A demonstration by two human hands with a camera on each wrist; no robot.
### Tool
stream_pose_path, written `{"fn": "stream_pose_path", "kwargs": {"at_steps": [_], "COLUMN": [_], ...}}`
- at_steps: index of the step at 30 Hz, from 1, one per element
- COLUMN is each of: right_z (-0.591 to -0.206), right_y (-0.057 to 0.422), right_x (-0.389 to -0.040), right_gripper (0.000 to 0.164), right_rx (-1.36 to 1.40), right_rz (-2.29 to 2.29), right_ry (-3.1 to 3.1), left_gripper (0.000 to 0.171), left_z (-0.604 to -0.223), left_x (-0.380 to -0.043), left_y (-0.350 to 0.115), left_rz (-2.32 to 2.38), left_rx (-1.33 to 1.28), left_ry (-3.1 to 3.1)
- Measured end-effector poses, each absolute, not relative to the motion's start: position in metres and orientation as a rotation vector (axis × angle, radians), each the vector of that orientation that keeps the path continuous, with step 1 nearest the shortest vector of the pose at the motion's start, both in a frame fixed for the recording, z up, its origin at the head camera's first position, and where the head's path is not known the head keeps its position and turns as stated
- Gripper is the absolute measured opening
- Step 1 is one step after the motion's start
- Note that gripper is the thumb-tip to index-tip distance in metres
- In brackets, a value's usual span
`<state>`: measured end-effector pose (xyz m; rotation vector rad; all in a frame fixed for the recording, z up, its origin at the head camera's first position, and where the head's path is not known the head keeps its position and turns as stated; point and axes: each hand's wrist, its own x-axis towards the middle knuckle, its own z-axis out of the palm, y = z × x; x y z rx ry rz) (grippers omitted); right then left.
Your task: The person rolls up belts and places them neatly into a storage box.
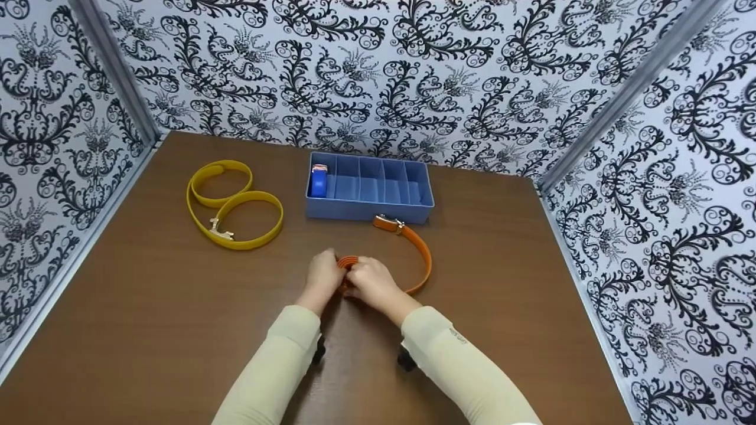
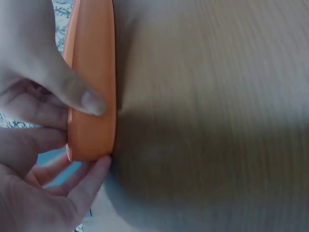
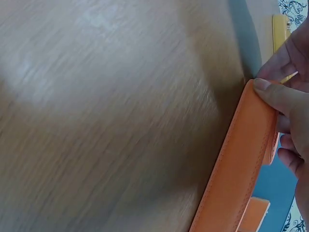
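An orange belt (image 1: 419, 248) is partly rolled up at the middle of the table, its loose end curving right and back to a metal buckle (image 1: 390, 222). My left hand (image 1: 325, 274) holds the left side of the roll; its fingers (image 2: 91, 186) curl at the belt's edge in the left wrist view. My right hand (image 1: 375, 283) grips the roll from the right, the thumb (image 3: 275, 94) pressing on the outer layer in the right wrist view. The rolled part stands on its edge, and the hands hide much of it in the head view.
Behind the hands stands a blue divided box (image 1: 369, 211); a rolled blue belt (image 1: 319, 182) sits in its leftmost compartment. A yellow belt (image 1: 257, 242) with a metal buckle lies in loose loops at the left. Patterned walls (image 1: 378, 77) border the brown table (image 1: 177, 330).
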<state>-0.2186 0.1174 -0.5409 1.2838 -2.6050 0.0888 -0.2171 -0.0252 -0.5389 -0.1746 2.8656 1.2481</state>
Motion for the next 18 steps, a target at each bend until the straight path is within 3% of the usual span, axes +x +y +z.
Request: {"fn": "stream_pose_path", "kwargs": {"at_steps": [8, 18], "right_z": [-0.549, -0.551], "right_y": [0.129, 0.167], "right_x": [-0.222, -0.224], "right_gripper": [0.025, 0.044], "right_rx": [1.383, 1.463], "right_rz": [0.112, 0.197], "right_ry": [-2.501, -2.44], "left_gripper": [0.014, 0.015], "left_z": [-0.544, -0.541], "left_x": [-0.217, -0.216], "left_y": [-0.027, -0.03], "left_rz": [1.256, 1.241], "left_rx": [-0.109, -0.02], "left_ry": [2.891, 2.838]}}
